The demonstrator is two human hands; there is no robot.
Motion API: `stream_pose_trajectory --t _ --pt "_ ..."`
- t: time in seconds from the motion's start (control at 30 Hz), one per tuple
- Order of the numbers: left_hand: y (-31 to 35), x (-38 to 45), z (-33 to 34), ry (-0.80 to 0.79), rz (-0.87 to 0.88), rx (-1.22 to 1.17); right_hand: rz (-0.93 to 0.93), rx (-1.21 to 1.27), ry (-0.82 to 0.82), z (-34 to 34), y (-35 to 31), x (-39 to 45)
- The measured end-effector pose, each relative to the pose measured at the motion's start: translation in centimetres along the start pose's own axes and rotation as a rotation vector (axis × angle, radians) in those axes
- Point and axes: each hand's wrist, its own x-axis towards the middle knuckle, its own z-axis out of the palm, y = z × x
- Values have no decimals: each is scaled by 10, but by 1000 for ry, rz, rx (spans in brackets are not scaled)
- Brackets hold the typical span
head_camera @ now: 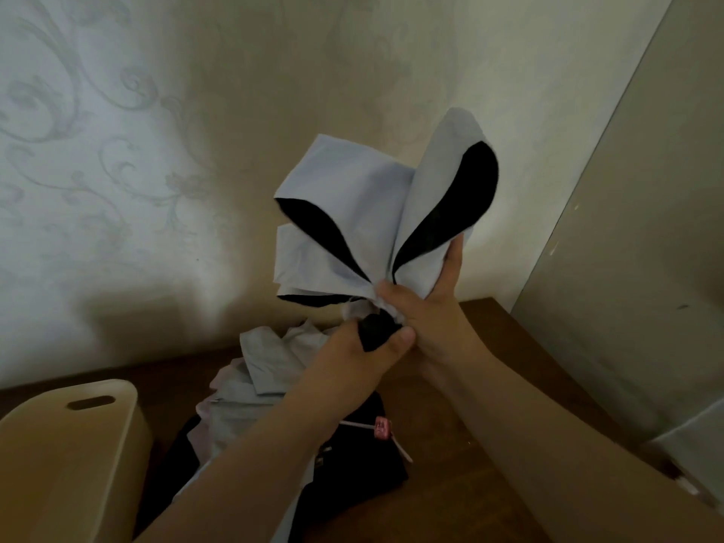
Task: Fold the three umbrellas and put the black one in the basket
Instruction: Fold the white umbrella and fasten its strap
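Basket (74,436): cream-coloured, with a slot handle near its rim; it stands at the far left of the desk (489,444), left of the pile of umbrellas.
Pile on the desk: a pale grey umbrella (258,370) lies crumpled to the right of the basket, its cloth loose; just beside it lies a black umbrella (352,456), partly hidden under the person's forearm, with a pink strap tab (382,427) resting on it.
Left hand (368,354): raised above the pile, up and to the right of the basket; its fingers are curled round the black handle (376,333) of the held umbrella, thumb pressed on the handle's right side.
Held umbrella (376,217): pale grey outside, black inside — held upright in the air above the desk, well right of the basket; its panels fan out in loose folds, gathered to a bunch just above the handle.
Right hand (435,307): touching the left hand; its thumb and palm pinch the gathered cloth at the bunch, while its straighter fingers (454,256) lie up along the right-hand panel — grasping the cloth.
Wall (117,150): patterned paper, behind the basket and the desk.
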Motion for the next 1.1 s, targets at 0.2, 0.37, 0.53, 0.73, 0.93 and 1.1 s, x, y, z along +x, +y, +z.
stream_pose_trajectory --t 0.2,0.37,0.53,0.73,0.93,1.1 --pt "-8 2 3 -13 -48 -159 103 142 34 8 13 -9" --pt "-12 -1 6 49 40 -30 292 189 44 3 12 -18" --pt "-9 -5 11 242 32 4 295 231 74 2 6 -18" --pt "-9 -9 17 234 109 56 294 181 101 3 4 -18" --pt "-12 -1 7 214 157 181 259 258 267 29 6 -13" --pt "-16 5 2 279 149 63 356 230 107 20 -1 -6"
